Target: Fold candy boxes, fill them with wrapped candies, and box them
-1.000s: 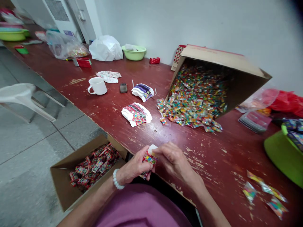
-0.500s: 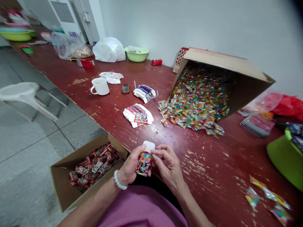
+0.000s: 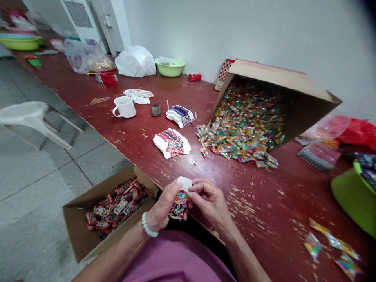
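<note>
Both my hands are in front of me at the table edge. My left hand, wearing a white bead bracelet, grips a small red printed packet. A white tab sticks out of its top. My right hand pinches at the packet's upper edge beside the tab. Just left of my hands stands an open cardboard box holding several red packets. Farther ahead, a tipped cardboard box spills a heap of colourful wrapped packets onto the red table.
Printed card stacks, a white mug and a phone lie on the worn table. Loose packets lie at lower right beside a green basin. A white plastic stool stands on the floor at left.
The packet now stands more upright between my hands, with its white tab showing above them. My view has shifted slightly, and the table items sit a little differently in the frame.
</note>
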A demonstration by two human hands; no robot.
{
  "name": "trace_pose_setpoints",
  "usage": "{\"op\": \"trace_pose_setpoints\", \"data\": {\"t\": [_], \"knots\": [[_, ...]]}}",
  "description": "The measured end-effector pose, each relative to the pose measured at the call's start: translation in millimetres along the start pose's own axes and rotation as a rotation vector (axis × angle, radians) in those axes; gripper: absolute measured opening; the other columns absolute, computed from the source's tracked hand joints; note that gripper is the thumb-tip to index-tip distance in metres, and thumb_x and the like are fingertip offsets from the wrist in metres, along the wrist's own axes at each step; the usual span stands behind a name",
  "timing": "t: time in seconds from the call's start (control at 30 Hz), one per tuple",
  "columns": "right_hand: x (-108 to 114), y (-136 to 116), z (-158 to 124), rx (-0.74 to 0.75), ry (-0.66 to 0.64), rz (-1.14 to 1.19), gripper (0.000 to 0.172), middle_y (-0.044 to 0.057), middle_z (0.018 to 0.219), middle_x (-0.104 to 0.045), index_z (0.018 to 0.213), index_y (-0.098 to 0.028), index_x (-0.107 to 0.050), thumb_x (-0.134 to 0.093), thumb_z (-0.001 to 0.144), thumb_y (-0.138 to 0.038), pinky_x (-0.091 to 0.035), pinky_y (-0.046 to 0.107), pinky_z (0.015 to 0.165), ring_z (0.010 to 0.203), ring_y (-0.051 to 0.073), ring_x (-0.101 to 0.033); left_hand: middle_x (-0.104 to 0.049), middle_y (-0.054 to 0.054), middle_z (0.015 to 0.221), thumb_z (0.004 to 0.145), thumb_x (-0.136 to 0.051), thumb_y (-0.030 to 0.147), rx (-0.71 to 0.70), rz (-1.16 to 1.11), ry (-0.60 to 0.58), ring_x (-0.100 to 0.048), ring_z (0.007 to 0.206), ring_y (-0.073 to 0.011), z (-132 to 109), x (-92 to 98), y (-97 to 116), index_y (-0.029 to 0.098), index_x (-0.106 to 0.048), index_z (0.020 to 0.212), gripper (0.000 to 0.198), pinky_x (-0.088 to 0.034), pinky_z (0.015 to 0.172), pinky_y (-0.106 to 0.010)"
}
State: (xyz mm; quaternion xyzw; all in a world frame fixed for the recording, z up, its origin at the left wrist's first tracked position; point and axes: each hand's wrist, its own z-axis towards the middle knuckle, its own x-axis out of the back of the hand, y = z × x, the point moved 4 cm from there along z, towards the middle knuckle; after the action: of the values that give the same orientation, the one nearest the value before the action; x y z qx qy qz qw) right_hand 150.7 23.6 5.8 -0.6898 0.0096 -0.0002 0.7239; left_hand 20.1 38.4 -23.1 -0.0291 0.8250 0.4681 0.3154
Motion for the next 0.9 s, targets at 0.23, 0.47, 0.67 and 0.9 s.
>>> {"op": "trace_pose_setpoints", "data": {"t": [0.23,0.47,0.67,0.9], "knots": [[0,9,0,-0.064,-0.085,0.047,0.020,0.000,0.073,-0.063,0.099,-0.022,-0.067,-0.064,0.088,-0.039,-0.053,0.030,0.060,0.055,0.013,-0.060,-0.066,-0.004,0.066,0.092,-0.038,0.062,0.072,-0.010,-0.084,-0.059,0.043,-0.0152,-1,-4.5,5,0.019,-0.048,0.129,0.058,-0.046,0.039,-0.023],[5,-5,-2,0.066,-0.117,-0.205,0.015,0.004,0.081,-0.068,0.087,-0.024,-0.071,-0.066,0.086,-0.038,-0.053,0.033,0.073,0.081,0.021,-0.065,-0.063,-0.002,0.064,0.092,-0.043,0.054,0.120,0.031,-0.097,-0.057,0.042,-0.0138,-2,-8.0,4,0.019,-0.054,0.124,0.048,-0.045,0.038,-0.021],[-4,2,4,-0.165,-0.083,0.063,0.020,0.004,0.085,-0.071,0.083,-0.019,-0.070,-0.072,0.080,-0.038,-0.050,0.026,0.051,0.050,0.011,-0.056,-0.065,-0.004,0.063,0.091,-0.033,0.065,0.091,0.078,-0.108,-0.056,0.040,-0.0141,1,-9.3,1,0.016,-0.050,0.134,0.067,-0.042,0.037,-0.021],[-9,4,5,-0.148,-0.133,0.158,0.019,0.007,0.108,-0.069,0.081,-0.018,-0.066,-0.066,0.086,-0.036,-0.051,0.027,0.051,0.051,0.009,-0.057,-0.065,-0.005,0.061,0.091,-0.035,0.066,0.102,0.109,-0.110,-0.056,0.040,-0.0134,-2,-3.2,5,0.015,-0.050,0.138,0.072,-0.041,0.037,-0.021]]}}
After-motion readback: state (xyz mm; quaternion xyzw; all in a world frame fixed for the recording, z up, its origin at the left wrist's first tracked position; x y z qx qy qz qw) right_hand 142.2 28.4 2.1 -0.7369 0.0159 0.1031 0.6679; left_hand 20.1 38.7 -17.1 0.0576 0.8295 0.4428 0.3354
